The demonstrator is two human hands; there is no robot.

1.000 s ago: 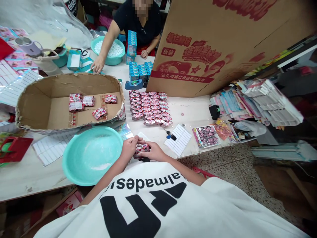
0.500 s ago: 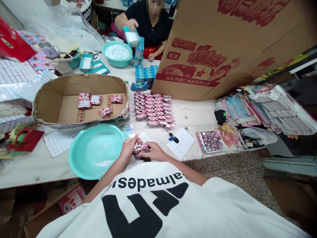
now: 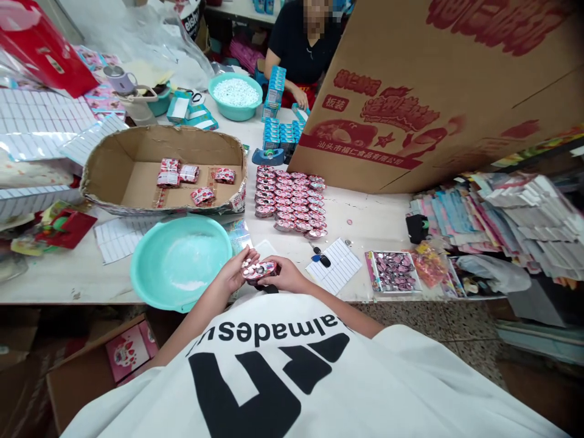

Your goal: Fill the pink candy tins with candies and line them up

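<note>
Close to my body, my right hand point(image 3: 286, 275) grips a small pink box point(image 3: 261, 273), tilted with its oval end facing up. My left hand point(image 3: 235, 274) is cupped against the box's left side and holds several small white tablets point(image 3: 247, 263) in its palm. Some tablets lie at the box's edge; whether they are inside it I cannot tell. Beside my left forearm stands a turquoise basin point(image 3: 150, 267) with white powder on its bottom. Rows of similar pink boxes point(image 3: 292, 201) are stacked beyond my hands.
A cut-down cardboard box point(image 3: 104, 176) holds several pink packs. Right of my hands are a lined sheet point(image 3: 340, 267) and a tray of dark pink pieces point(image 3: 395, 272). A large carton point(image 3: 365, 140) rises at the back right. Across the table sits a person point(image 3: 298, 48) near a tablet-filled basin point(image 3: 236, 112).
My left fingers have opened out from the box, showing white tablets in the palm. The co-worker's raised hand with a blue box has gone down. The view has shifted slightly.
</note>
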